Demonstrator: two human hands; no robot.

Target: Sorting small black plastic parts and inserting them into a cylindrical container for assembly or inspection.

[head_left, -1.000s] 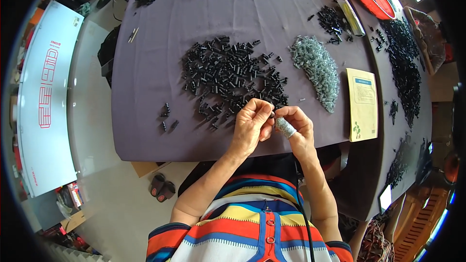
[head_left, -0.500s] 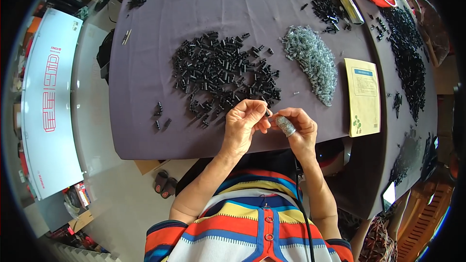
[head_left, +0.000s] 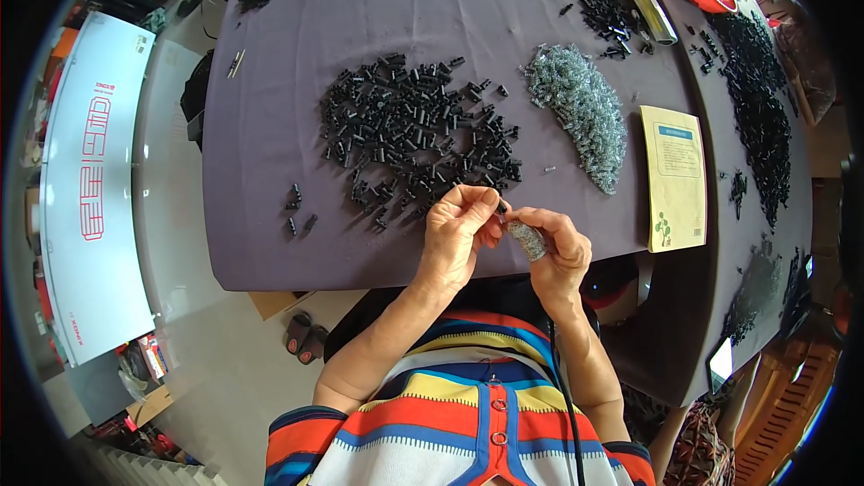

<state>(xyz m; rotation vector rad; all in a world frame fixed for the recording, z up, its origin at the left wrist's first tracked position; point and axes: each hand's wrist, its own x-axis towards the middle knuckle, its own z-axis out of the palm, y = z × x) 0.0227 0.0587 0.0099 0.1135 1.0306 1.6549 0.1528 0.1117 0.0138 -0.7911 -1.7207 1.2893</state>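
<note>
One small black tube (head_left: 502, 207) at the fingertips

The left hand (head_left: 453, 229) pinches the tube between thumb and forefinger, with its other fingers curled beneath, near the front edge of the table (head_left: 270, 144). The right hand (head_left: 560, 252) has shifted since half a second ago: its forefinger is bent lower, and its fingertips reach in at the tube, touching it or just beside it. I cannot tell whether those fingers pinch anything; whatever lies between them is too small to see. A speckled grey wrap (head_left: 527, 241) covers what seems to be the right thumb.

The change looks minor but telling: both hands now seem to work closely on this single piece, while the piles lie as they did. The heap of black tubes (head_left: 396, 126) spreads just beyond the left hand. The mound of clear, coiled pieces (head_left: 580, 117) lies to its right, with one loose coil (head_left: 549, 168) between the mound and the hands. A yellow packet (head_left: 675, 180) lies farther right.
</note>
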